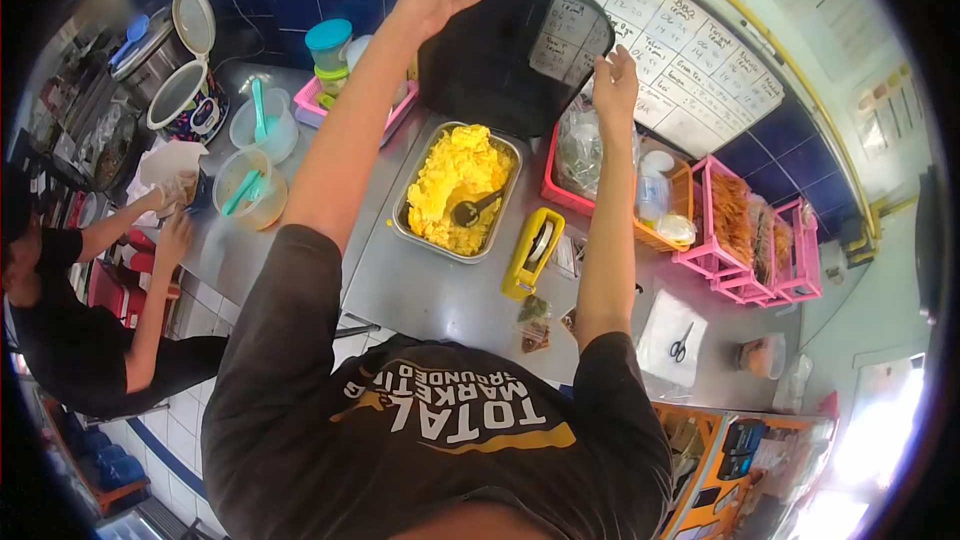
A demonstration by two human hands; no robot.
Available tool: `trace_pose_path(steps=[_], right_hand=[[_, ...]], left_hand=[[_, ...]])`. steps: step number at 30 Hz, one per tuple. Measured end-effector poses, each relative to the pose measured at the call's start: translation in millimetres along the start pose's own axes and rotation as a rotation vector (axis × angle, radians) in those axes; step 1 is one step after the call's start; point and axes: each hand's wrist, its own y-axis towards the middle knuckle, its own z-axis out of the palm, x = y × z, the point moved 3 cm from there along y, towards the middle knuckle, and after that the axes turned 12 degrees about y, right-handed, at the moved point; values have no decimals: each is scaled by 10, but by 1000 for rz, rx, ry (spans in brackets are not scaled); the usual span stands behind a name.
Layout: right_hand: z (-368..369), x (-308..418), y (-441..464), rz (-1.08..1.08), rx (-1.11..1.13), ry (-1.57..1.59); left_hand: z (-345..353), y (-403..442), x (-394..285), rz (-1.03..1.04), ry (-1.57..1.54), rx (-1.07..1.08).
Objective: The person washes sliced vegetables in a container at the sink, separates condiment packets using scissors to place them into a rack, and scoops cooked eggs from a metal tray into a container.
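A large dark see-through plastic tub or cover [490,65] stands tilted up behind the food tray, against the wall. My left hand [440,2] is at its upper left rim, fingers stretched out flat. At the right rim my right hand [615,88] has its fingers raised and slightly bent; whether it presses on the rim I cannot tell. Below, between my arms, a metal tray [400,225] holds yellow rice-like food [455,175], with a dark scoop [470,212] resting in it. A yellow tape dispenser [532,252] lies right of the tray.
Pink baskets [715,220] of packed food and a red crate [560,190] line the right side. Scissors [681,342] lie on white plastic. Tubs with turquoise spoons [250,202] stand at left, where another person [75,315] works. A handwritten whiteboard [660,40] hangs behind.
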Motion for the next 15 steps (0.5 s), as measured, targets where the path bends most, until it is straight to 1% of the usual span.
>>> trace_pose_path(steps=[2, 3, 4, 6, 8, 10, 12, 14, 15], right_hand=[[-9, -48, 73, -171, 40, -253], [-32, -3, 39, -214, 91, -331], [-40, 41, -60, -204, 114, -315], [43, 94, -412, -155, 252, -260], [149, 34, -908, -77, 434, -255], [235, -185, -1403, -49, 713, -494], [225, -707, -1854, -159, 876, -577], [266, -837, -2132, -42, 973, -769], [256, -971, -2225, -72, 979, -782]], left_hand=[[47, -88, -105, 90, 277, 7], [84, -219, -118, 93, 338, -31], [30, -326, -61, 89, 347, -58], [-147, -584, 108, -15, 305, 177], [-314, -1068, 412, -87, 264, 280], [-502, -1601, 731, -186, 250, 305], [-676, -2114, 1029, -347, 354, 192], [-941, -2568, 1390, -442, 382, 1], [-1017, -2779, 1484, -496, 405, -122]])
